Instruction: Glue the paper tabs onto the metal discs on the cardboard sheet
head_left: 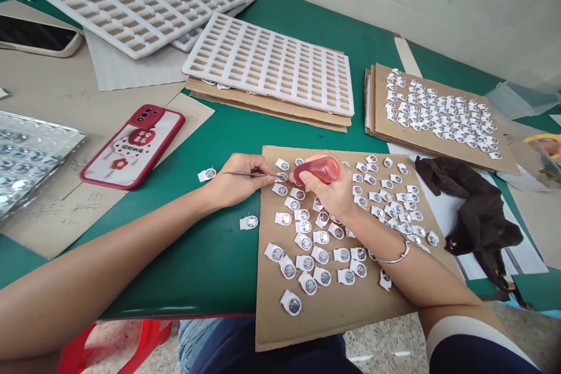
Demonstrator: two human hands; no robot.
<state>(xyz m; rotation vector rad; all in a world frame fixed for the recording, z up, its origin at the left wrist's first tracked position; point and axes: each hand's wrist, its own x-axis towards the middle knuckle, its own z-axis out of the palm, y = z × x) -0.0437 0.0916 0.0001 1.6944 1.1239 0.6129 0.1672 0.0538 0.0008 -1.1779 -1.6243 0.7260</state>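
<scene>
My left hand (240, 184) is closed on thin metal tweezers (263, 175), their tip at a small round metal part on a white paper tab (281, 177). A red squeeze bottle (322, 169) lies gripped in my right hand (335, 196), its nozzle pointing left at that same part. Below both hands is a brown cardboard sheet (274, 330) bearing many similar tabbed parts, some hidden by my right hand and forearm. Two more such parts, one a tabbed disc (249, 222), lie on the green table left of the sheet.
Behind stand a white slotted tray (267, 64) on cardboard and larger trays (131, 0). A red-edged phone case (134, 146) and a dark-screened phone (39, 35) lie left. At right are a filled cardboard stack (438, 143), dark cloth (475, 216) and a clear box (537, 155).
</scene>
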